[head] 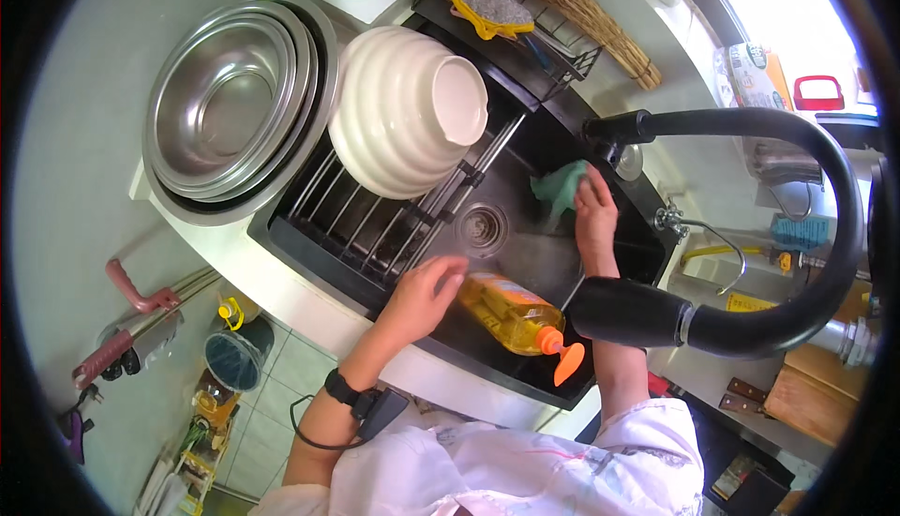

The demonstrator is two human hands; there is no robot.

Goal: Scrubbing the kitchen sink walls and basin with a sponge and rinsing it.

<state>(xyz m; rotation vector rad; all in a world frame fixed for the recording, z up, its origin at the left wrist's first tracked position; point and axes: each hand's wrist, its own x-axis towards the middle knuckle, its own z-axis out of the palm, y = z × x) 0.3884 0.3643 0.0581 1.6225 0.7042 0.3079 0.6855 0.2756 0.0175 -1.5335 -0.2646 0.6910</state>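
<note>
My right hand [596, 217] grips a thin green cloth [560, 185] against the far right part of the black sink [541, 256]. Nearer me, the curled fingers of my left hand [425, 298] are apart and hold nothing. Beside those fingers is a clear bottle of amber dish soap [503, 312], its orange pump head [560, 354] towards the lower right; whether my hand touches it I cannot tell. Left of the metal drain [482, 229], a roll-up rack of steel bars [373, 235] spans the sink. Upturned cream bowls [401, 115], stacked together, rest on it.
Nested steel basins [225, 108] stand on the left counter. A black faucet [773, 122] arches over the right side, its spray head [626, 311] above my right forearm. Behind the sink, a wire rack [576, 69] holds a scrub sponge [492, 6] and a straw brush [583, 17].
</note>
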